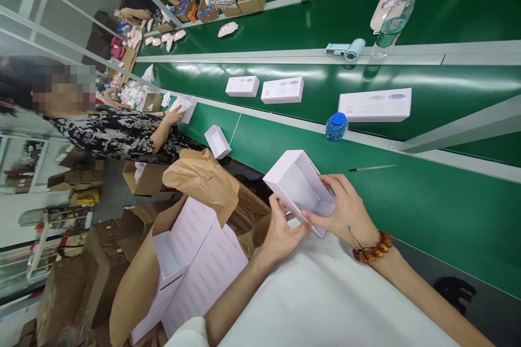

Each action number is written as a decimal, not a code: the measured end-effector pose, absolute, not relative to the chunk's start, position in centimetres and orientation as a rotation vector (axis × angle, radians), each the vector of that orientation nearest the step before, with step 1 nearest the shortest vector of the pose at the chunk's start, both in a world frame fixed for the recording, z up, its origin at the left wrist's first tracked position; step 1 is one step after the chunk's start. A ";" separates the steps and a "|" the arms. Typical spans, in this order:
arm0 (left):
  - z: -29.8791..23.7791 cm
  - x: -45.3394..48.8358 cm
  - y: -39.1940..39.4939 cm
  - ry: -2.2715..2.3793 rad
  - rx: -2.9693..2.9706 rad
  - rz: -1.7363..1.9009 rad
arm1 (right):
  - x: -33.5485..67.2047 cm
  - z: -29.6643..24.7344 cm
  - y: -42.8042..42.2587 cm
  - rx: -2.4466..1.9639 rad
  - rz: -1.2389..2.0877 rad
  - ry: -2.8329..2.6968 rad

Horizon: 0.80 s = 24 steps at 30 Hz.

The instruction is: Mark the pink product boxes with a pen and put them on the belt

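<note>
Fine printing on the pale pink box lids [376,104] along the green conveyor belt [313,114] was too small to read.

The box [299,190] is pale pink, the conveyor belt [427,211] dark green.

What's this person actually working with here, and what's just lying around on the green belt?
Being worked with: a pale pink open box, held by the left hand and right hand; nearby, more pale pink boxes and brown kraft paper.

Lying about: a pen and a blue-capped bottle on the green conveyor belt.
</note>
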<state>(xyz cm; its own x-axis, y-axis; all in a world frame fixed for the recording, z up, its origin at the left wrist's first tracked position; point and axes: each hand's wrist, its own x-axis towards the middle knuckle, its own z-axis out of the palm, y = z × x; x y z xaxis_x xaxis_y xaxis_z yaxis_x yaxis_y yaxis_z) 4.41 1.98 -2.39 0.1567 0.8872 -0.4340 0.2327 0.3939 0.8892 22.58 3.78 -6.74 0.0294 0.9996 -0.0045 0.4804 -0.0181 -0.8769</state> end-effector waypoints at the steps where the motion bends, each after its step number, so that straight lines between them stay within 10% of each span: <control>1: -2.4 4.4 2.0 1.359 1.107 0.646 | 22.6 -6.7 3.8 -1.590 0.923 -1.536; 24: -2.7 4.2 2.9 1.386 1.132 0.622 | 22.3 -4.6 3.5 -1.789 0.902 -1.609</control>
